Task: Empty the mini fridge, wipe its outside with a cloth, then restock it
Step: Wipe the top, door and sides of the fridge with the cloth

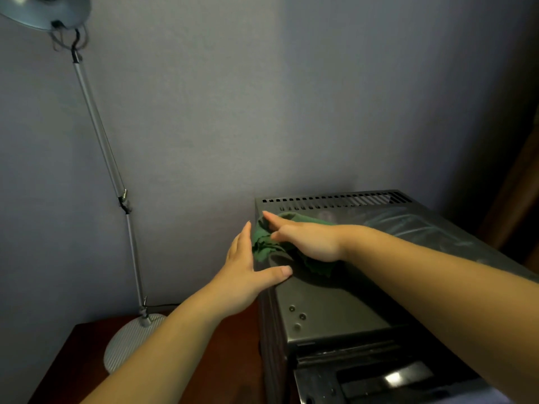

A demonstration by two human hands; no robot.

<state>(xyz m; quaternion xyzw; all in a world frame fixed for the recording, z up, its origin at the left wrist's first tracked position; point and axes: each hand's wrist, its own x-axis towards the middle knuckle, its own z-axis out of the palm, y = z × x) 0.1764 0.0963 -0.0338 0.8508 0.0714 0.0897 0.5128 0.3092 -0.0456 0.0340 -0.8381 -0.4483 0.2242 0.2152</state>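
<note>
The mini fridge (335, 301) stood on a dark reddish wooden table (70, 363), its back close to a plain grey-blue wall (262, 97). Its flat dark grey top carried a row of vent slots (329, 198) along the rear edge and three small screws (297, 316) near the front left corner. A crumpled green cloth (262, 249) lay on the top near the left rear corner. The right hand (306, 240) pressed flat on the cloth with fingers straight. The left hand (245, 275) lay against the fridge's upper left edge, fingers straight and together, thumb spread out onto the top just beside the cloth. Left of the fridge a silver lamp (96, 126) rose from a round ribbed base (131, 342) on the table.

Much of the cloth was hidden under the right hand. The lamp's shade was cut off at the upper left corner. The fridge's front, at the lower edge, showed only glossy dark parts that were hard to make out. A brown strip (522, 199) at the right edge was too cropped to identify.
</note>
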